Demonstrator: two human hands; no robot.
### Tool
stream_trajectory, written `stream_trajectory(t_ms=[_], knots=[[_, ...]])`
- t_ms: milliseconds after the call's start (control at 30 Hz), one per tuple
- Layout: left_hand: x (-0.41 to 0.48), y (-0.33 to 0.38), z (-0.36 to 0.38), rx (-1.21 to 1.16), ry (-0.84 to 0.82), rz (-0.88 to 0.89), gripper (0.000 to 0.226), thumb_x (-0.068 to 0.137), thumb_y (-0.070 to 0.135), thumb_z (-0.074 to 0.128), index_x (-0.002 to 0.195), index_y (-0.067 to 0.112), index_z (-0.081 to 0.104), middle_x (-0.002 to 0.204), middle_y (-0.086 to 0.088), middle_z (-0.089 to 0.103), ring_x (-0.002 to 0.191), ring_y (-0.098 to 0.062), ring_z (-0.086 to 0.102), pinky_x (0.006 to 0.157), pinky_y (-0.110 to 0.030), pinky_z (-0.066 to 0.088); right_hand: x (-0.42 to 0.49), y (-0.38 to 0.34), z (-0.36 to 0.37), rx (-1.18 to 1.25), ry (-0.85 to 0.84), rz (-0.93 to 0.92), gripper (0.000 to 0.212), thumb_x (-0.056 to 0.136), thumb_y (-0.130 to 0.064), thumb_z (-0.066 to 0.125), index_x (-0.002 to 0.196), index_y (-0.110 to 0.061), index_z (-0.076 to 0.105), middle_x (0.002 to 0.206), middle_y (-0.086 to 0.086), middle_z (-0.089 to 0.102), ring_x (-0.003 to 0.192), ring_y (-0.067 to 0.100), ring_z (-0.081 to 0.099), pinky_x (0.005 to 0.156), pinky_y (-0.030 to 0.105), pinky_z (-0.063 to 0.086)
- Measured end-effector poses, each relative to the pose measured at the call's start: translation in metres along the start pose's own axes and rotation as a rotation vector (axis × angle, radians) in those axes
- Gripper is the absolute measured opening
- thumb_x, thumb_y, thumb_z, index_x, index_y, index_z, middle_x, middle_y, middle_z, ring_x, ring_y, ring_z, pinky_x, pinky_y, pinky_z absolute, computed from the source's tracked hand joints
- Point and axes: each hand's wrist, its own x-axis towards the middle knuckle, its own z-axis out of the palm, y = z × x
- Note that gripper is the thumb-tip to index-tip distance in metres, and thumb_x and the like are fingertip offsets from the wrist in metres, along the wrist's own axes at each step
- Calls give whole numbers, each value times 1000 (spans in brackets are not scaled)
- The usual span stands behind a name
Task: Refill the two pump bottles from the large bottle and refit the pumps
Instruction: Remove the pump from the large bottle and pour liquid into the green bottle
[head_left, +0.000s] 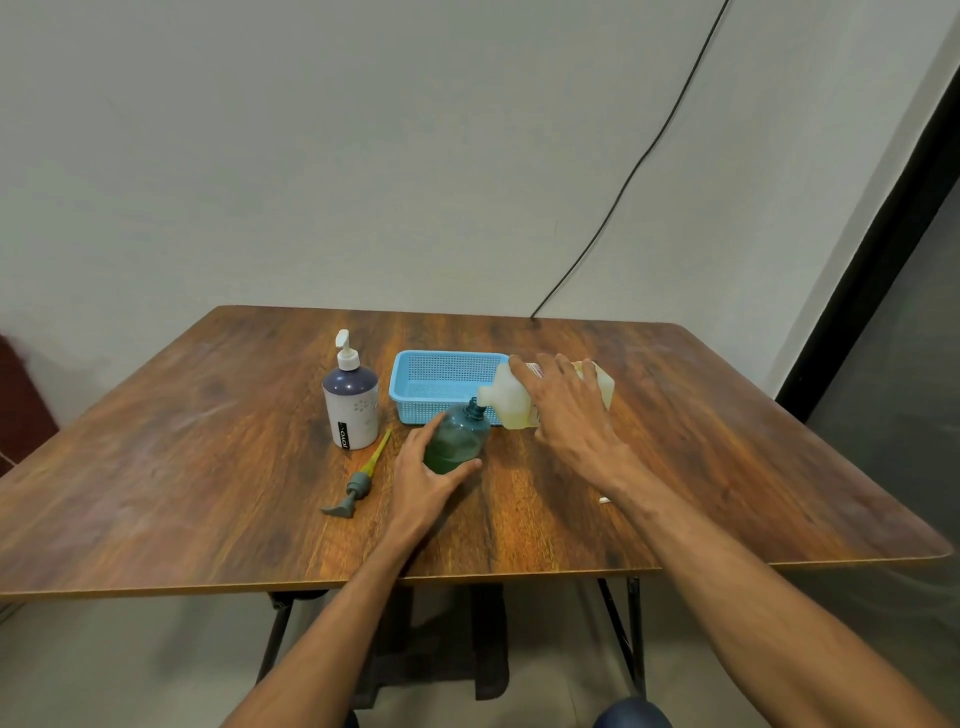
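Tipping the large bottle onto the green bottle
The right hand is clamping its grip on the large bottle beside the basket; the left hand is gripping the green bottle mid-table, a loose pump lying left.

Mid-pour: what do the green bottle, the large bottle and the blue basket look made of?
Green bottle: likely clear tinted plastic, glossy; the liquid inside shows through its wall.
Large bottle: probably translucent whitish plastic with a duller finish; yellowish liquid shows faintly through.
Blue basket: seemingly moulded plastic; uniform colour and perforated grid walls.
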Motion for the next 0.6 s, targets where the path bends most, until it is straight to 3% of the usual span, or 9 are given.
stream_trajectory(t_ms=[300,433,600], knots=[[0,0,0,2,6,1,83,75,35,86,147,28,44,132,16,45,123,-3,45,94,-13,37,1,0,2,-1,-1,0,95,76,-25,83,153,-25,28,145,13,47,135,36,42,111,62,29],[0,0,1,-7,2,-2,84,76,33,86,147,26,43,133,15,46,125,-6,46,102,-24,41,1,1,3,-4,5,1,95,75,-24,84,152,-25,29,145,13,48,135,37,42,112,63,29],[0,0,0,-10,2,8,82,75,33,87,144,32,43,132,15,47,124,-5,47,100,-20,40,1,1,3,-9,-1,1,95,75,-22,83,153,-25,29,145,14,48,135,38,42,112,64,29]])
